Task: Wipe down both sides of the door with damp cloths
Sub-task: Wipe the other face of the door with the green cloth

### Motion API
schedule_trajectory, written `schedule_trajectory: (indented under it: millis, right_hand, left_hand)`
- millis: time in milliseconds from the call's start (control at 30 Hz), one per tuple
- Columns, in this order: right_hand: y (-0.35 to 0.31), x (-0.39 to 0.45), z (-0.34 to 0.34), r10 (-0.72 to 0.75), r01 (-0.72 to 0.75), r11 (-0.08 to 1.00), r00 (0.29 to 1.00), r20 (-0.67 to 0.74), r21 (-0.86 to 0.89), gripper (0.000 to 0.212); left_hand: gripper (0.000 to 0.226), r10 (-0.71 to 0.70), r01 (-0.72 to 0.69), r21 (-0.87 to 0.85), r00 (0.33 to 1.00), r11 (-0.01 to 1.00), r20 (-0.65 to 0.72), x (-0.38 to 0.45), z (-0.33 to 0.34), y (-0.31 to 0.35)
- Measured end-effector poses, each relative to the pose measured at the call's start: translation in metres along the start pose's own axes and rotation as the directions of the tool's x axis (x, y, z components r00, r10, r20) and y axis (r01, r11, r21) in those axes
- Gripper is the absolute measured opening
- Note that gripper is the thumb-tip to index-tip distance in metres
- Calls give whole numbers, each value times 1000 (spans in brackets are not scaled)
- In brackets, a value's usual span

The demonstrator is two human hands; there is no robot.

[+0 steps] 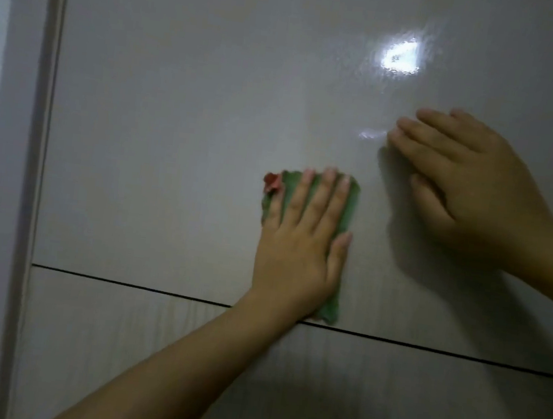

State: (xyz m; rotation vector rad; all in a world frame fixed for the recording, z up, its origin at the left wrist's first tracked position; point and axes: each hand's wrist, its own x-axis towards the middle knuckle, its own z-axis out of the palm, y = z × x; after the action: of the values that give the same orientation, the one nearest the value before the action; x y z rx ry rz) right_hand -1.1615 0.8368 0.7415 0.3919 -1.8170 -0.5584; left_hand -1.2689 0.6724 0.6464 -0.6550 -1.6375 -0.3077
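- Green cloth (348, 214) lies flat on the pale door (181, 129), long axis vertical, just above a dark horizontal groove (122, 284).
- Left hand (302, 246) presses it, fingers straight, pointing up.
- Right hand (471, 183) rests flat on the door, fingers extended leftward.

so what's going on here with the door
A person is wiping a pale glossy door. The left hand presses a green cloth flat against the panel, just above a dark horizontal groove, fingers straight over the cloth. The right hand rests open on the door up and to the right, holding nothing. A bright reflection shows above it. Only this one side of the door is in view.
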Motion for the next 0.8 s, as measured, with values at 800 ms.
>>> schedule_trajectory:
  millis: [800]
  right_hand:
    - [45, -117, -10, 168, -170, 984, 985, -37, -54, 50]
  left_hand:
    - [60, 17, -17, 2, 999, 1000, -37, 49, 12, 72]
